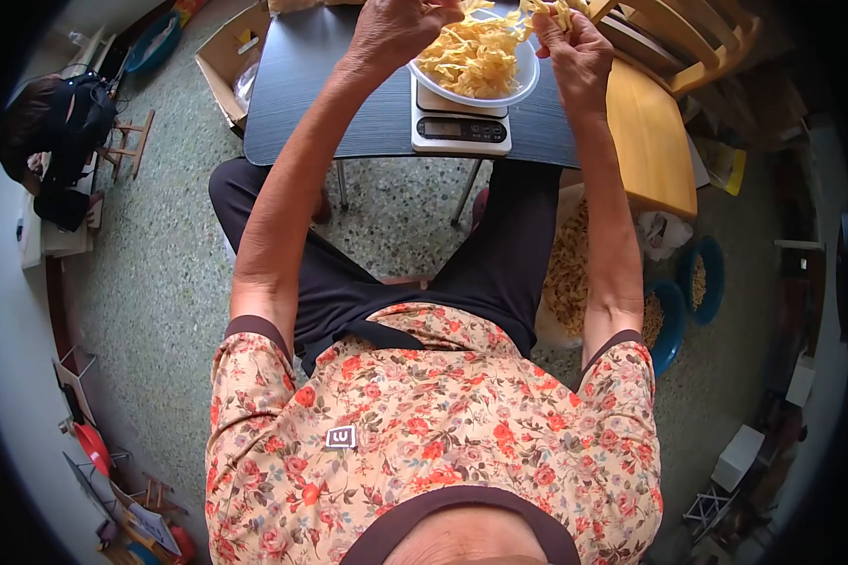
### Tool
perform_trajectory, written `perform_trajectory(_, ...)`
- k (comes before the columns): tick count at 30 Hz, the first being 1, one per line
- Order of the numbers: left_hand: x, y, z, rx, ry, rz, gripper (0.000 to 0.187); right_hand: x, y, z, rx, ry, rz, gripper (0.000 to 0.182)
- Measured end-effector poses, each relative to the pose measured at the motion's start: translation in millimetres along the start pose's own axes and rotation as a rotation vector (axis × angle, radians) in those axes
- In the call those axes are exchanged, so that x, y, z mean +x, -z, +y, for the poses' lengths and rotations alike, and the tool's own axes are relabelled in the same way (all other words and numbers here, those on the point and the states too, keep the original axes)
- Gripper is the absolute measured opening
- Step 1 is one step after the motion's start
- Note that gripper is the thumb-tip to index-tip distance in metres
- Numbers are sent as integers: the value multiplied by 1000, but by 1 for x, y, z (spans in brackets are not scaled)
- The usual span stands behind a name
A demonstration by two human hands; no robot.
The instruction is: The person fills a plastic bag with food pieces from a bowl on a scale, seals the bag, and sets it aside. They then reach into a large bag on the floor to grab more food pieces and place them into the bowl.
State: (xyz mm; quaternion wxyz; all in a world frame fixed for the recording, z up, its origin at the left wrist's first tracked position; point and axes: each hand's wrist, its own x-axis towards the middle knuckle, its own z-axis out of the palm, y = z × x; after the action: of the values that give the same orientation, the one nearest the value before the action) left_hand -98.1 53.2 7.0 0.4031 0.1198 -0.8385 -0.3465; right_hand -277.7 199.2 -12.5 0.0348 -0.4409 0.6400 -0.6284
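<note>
My right hand (579, 61) is up at the right of a white bowl (526, 80), its fingers pinched on a clump of pale yellow dried strips (548, 17). My left hand (396, 33) hangs over the bowl's left side with curled fingers; its fingertips are near the top edge, and what they hold, if anything, I cannot make out. A heap of the same curly strips (476, 58) fills the bowl. Beneath it is a white kitchen scale (461, 144) with a dark display panel, too small to read.
The scale stands at the near edge of a dark table (297, 113). A wooden chair (655, 141) is at its right. On the floor lie a bag of dried pieces (567, 273) and blue basins (669, 325). A cardboard box (219, 71) is at the left. Another person (75, 122) is far left.
</note>
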Motion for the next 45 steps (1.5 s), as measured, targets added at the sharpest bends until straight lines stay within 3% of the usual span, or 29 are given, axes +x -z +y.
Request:
perform_trajectory(2, -1, 0, -1, 29, -4, -8, 9, 2, 3, 4, 174, 59, -28, 16)
perform_trajectory(5, -7, -1, -4, 34, 19, -36, 10, -1, 6, 3, 199, 26, 31, 16)
perform_trajectory(10, -10, -3, 4, 23, 6, 72, 13, -15, 19, 8, 439, 25, 112, 15)
perform_trajectory(13, -14, 0, 13, 80, -51, 135, 12, -45, 33, -15, 662, -105, 184, 14)
perform_trajectory(18, -38, -2, 46, -66, 26, 144, 11, -121, 59, -19, 687, -243, 224, 17)
perform_trajectory(20, -50, -12, 64, 15, -38, 116, 13, -155, 65, -16, 665, -284, 243, 19)
perform_trajectory(22, -66, -43, 61, -106, -262, 84, 9, -191, 74, -12, 521, -360, 239, 25)
perform_trajectory(24, -87, -74, 80, -121, -261, -77, 7, -219, 83, -14, 526, -394, 222, 29)
perform_trajectory(26, -111, -111, 91, -322, -107, -231, 8, -244, 95, -14, 528, -427, 207, 33)
perform_trajectory(30, -140, -176, 89, -329, -19, -559, 19, -266, 113, -24, 520, -445, 259, 47)
perform_trajectory(32, -147, -196, 92, -329, 52, -746, 20, -272, 127, -26, 329, -548, 187, 50)
perform_trajectory(34, -152, -218, 91, -308, 17, -773, 18, -281, 145, -17, 316, -559, 163, 46)
perform_trajectory(38, -156, -233, 91, -478, 122, -834, 22, -294, 162, 9, 308, -527, 388, 29)
perform_trajectory(40, -163, -227, 96, -409, 43, -491, 30, -294, 169, 15, -25, -432, 486, 29)
perform_trajectory(41, -164, -219, 96, -408, 46, -491, 30, -290, 167, 11, -252, -460, 520, 23)
perform_trajectory(42, -166, -209, 94, -394, 59, -505, 30, -294, 169, 22, -251, -463, 516, 23)
perform_trajectory(44, -168, -183, 82, -375, 75, -511, 31, -305, 175, 64, -785, -253, 437, 26)
perform_trajectory(45, -170, -170, 72, -409, 58, -614, 26, -310, 177, 76, -994, -225, 296, 31)
